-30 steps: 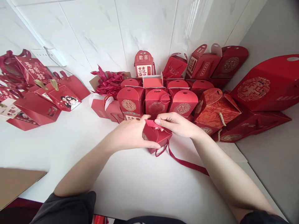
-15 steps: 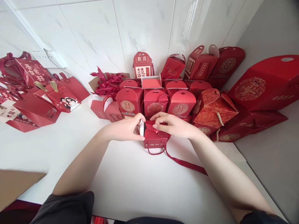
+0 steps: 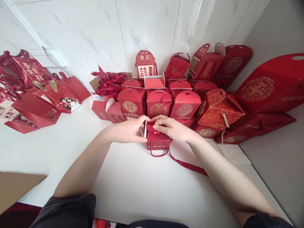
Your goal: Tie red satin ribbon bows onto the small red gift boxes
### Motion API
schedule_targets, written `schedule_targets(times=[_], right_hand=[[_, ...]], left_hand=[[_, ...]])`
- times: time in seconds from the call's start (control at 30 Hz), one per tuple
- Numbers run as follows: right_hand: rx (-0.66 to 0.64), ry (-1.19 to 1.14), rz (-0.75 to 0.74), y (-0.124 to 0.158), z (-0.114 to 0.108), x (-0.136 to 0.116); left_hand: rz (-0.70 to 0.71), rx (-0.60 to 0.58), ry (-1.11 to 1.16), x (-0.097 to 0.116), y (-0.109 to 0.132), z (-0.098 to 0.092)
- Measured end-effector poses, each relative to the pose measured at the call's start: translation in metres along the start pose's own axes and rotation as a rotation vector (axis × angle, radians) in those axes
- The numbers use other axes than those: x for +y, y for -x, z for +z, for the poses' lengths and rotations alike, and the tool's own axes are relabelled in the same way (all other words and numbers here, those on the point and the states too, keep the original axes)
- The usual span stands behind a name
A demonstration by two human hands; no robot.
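Note:
A small red gift box (image 3: pixel 158 144) stands on the white table before me, its top partly covered by my hands and a loop of red cord handle at its front. My left hand (image 3: pixel 127 129) grips the left side of this box, thumb low and index finger at the top edge. Over the box, my right hand (image 3: pixel 172 127) has its thumb and fingers pinched on a strip of red ribbon (image 3: pixel 152 128). A long red ribbon tail (image 3: pixel 187 166) trails from the box's right side under my right forearm.
Behind stand several red gift boxes (image 3: pixel 185 106) in rows, with an orange patterned box (image 3: pixel 217 110) and a large red box (image 3: pixel 270 82) at right. A pile of ribbons (image 3: pixel 110 84) sits back left. Red gift bags (image 3: pixel 41 106) fill the far left. Cardboard (image 3: pixel 19 188) lies front left.
My right hand has shifted slightly left over the box, and its fingers have come closer to my left index finger. The box stays in about the same place.

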State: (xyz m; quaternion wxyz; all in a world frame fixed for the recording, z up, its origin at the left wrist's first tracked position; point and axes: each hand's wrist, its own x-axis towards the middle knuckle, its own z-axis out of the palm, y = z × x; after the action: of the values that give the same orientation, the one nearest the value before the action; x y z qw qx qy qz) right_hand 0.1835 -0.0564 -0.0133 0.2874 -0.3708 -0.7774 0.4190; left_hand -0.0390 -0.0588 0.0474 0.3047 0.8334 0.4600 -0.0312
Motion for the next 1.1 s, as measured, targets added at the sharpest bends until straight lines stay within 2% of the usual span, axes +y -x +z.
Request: schedule_targets(times=[0.17,0.5,0.7,0.9,1.1], right_hand=[[-0.054,-0.063,-0.009,-0.0003,-0.0019,0.0016],[-0.100,0.014,-0.009,-0.0007,-0.0013,0.0013],[-0.077,-0.022,-0.025,-0.0022,-0.0004,0.0046],[-0.114,-0.107,0.000,-0.0030,-0.0030,0.0073],[-0.095,-0.072,-0.041,-0.0038,-0.0005,0.0084]], left_hand=[[-0.012,-0.008,0.010,0.0016,0.0013,-0.0015],[-0.030,-0.021,-0.019,0.0008,0.0006,-0.0023],[-0.034,-0.026,-0.024,0.0025,0.0011,-0.0026],[-0.027,-0.039,-0.022,-0.0006,0.0020,-0.0044],[-0.030,-0.026,-0.013,-0.0011,0.0017,-0.0046]])
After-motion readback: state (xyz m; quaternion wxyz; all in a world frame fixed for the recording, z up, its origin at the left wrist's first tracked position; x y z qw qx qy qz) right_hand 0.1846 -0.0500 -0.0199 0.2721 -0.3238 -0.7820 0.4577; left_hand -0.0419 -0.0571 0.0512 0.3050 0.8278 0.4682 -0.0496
